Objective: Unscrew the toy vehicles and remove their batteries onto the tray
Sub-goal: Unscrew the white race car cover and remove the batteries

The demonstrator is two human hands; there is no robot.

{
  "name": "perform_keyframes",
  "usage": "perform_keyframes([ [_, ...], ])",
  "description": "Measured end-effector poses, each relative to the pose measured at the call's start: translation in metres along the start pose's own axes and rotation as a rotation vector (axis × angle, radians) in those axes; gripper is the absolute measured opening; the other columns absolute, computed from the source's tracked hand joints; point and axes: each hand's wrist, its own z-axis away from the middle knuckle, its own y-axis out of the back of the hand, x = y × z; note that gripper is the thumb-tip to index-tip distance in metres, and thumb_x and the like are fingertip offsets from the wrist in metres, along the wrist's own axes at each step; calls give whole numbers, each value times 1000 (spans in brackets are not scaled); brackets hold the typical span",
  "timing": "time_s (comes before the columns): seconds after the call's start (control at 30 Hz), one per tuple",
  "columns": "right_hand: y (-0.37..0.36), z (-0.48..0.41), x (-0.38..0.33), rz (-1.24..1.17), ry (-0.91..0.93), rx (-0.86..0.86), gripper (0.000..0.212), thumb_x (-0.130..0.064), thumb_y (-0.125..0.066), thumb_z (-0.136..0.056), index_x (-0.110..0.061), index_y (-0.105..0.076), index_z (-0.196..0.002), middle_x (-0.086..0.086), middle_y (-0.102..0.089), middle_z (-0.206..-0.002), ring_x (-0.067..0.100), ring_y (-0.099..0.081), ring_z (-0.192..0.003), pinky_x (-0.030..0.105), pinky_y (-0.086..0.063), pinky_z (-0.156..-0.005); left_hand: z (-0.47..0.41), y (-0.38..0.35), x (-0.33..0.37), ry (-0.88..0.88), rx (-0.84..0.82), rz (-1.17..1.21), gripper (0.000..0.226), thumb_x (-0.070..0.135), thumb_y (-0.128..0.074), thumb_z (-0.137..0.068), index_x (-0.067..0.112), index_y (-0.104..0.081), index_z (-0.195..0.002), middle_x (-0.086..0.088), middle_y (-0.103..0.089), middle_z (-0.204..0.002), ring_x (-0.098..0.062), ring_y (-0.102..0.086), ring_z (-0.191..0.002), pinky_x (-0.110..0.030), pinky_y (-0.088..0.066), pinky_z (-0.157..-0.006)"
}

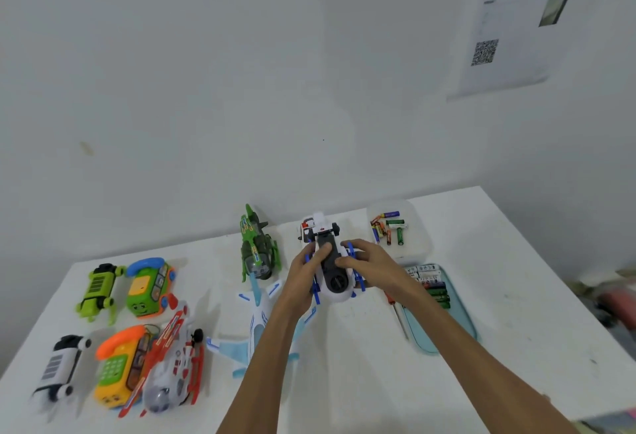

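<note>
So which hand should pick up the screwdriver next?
Right, likely: the screwdriver lies beside the teal tray, close to the right hand; the left hand grips the white toy's far side.

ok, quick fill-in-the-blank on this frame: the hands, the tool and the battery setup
1. The left hand and right hand both grip the upturned white-and-____ toy.
2. The screwdriver lies on the table beside the teal tray, held by ____ hand.
3. The teal tray holds a neat row of ____.

Missing words: blue; neither; batteries
</note>
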Motion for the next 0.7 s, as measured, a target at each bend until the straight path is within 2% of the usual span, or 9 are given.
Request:
perform_keyframes([
  [0.1,11,-2,4,105,41,100,25,-34,-56,-101,-23,-68,-119,-4,-72,-106,16,-71,-91,33,-62,-76,-5,10,-5,23,2,5,40,30,-72,-95,6,-66,-126,-18,-73,-119,-38,-68,-116,-54,-56,-99],
  [0.17,21,-6,9,452,83,279,24,-26,-52,-102,-12,-69,-112,4,-73,-95,21,-71,-82,34,-61,-72,-9,14,-10,61,30,64,49,32,-77,-90,7,-64,-130,-19,-72,-122,-37,-68,-115,-55,-58,-95],
  [0.2,23,-7,12,677,64,333,24,-23,-51,-102,-8,-68,-110,9,-71,-96,24,-69,-85,35,-58,-72,-10,15,-12,71,37,79,48,30,-77,-90,7,-64,-130,-19,-71,-122,-36,-69,-114,-55,-58,-93],
  [0.3,19,-9,26,1119,-65,274,21,-21,-51,-101,-6,-60,-112,12,-60,-114,26,-61,-103,29,-41,-71,-14,12,-19,80,66,82,41,22,-73,-93,4,-62,-128,-22,-70,-122,-34,-70,-107,-57,-59,-90],
  [0.37,12,-11,36,1268,-101,219,18,-17,-55,-98,-9,-58,-115,8,-60,-119,22,-61,-108,28,-37,-71,-14,10,-21,91,92,62,59,33,-83,-79,6,-61,-128,-19,-70,-123,-37,-69,-111,-64,-56,-93],
  [0.43,5,-12,42,1353,-113,223,17,-12,-61,-95,-12,-61,-112,5,-64,-117,19,-63,-105,27,-39,-70,-16,10,-22,117,92,62,71,37,-86,-68,9,-61,-129,-17,-71,-123,-38,-69,-113,-64,-56,-92],
  [0.57,2,-12,43,1409,-130,183,19,-5,-64,-92,-10,-64,-110,7,-64,-115,20,-65,-104,27,-48,-73,-20,12,-26,150,97,108,44,20,-77,-88,8,-62,-128,-21,-70,-124,-39,-67,-116,-52,-61,-85],
  [0.67,9,-15,32,1229,-56,184,18,-21,-64,-93,-10,-58,-107,9,-61,-115,21,-60,-97,28,-41,-70,-19,12,-28,159,87,92,57,27,-80,-82,13,-61,-133,-16,-69,-128,-35,-67,-118,-58,-59,-90],
  [0.7,12,-16,26,1169,-29,201,22,-26,-63,-94,-10,-56,-106,10,-60,-113,21,-56,-92,29,-39,-69,-19,12,-29,158,83,77,54,27,-80,-84,15,-61,-133,-15,-69,-128,-35,-67,-118,-61,-57,-93],
])
